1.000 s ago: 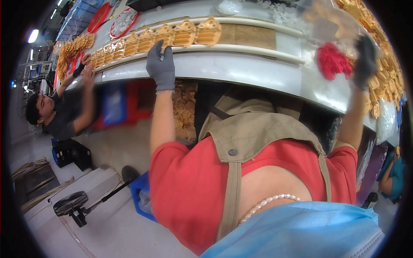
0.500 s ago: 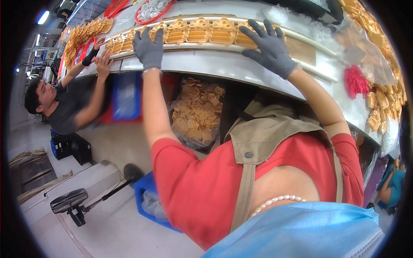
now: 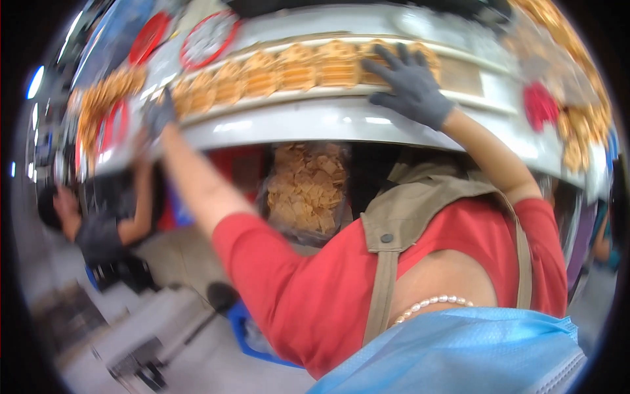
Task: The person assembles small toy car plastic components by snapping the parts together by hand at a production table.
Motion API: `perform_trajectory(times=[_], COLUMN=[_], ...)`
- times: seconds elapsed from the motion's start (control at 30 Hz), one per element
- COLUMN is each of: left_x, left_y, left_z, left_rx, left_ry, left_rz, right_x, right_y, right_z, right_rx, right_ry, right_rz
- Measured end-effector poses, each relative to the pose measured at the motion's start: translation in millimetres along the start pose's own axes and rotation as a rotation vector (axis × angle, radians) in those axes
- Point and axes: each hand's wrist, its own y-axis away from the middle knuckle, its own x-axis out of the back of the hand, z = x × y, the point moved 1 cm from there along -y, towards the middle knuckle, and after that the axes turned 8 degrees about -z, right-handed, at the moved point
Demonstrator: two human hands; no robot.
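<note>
A row of orange-yellow molded plastic parts (image 3: 298, 67) lies between two long white rails (image 3: 275, 98) on the white table (image 3: 315, 121). My right hand (image 3: 410, 88), in a grey glove, is open with fingers spread over the parts at the right end of the row. Whether it presses on them I cannot tell. My left hand (image 3: 159, 115), gloved in grey too, is at the left end of the row, its arm stretched out. Motion smears its fingers, so their grip does not show.
Beyond the row stands a red-rimmed tray (image 3: 237, 29) of whitish pieces. Orange parts (image 3: 121, 88) pile up at the far left, more at the right by a pink bundle (image 3: 540, 106). Below the table is a bag of orange pieces (image 3: 305, 187). A co-worker (image 3: 105, 233) is at the left.
My left hand has swept leftward along the row to its left end. My right hand stays spread at the right end. The view has shifted, and the co-worker appears lower.
</note>
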Motion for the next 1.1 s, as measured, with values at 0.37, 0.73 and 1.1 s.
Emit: perform_trajectory(times=[0.37, 0.73, 1.1], left_x=[5.3, 40.7, 55.8], left_y=[6.8, 65.2, 80.4], left_z=[-54.9, -18.8, 14.1], left_rx=[-0.191, 0.027, 0.013], left_ry=[-0.13, -0.069, -0.014], left_rz=[-0.064, -0.122, -0.043], right_x=[23.7, 48.2, 68.9], right_y=[2.4, -1.6, 28.0], right_z=[-2.8, -12.6, -25.5], right_rx=[0.021, -0.015, -0.127], right_ry=[0.043, 0.039, -0.088], right_rz=[0.048, -0.041, 0.048])
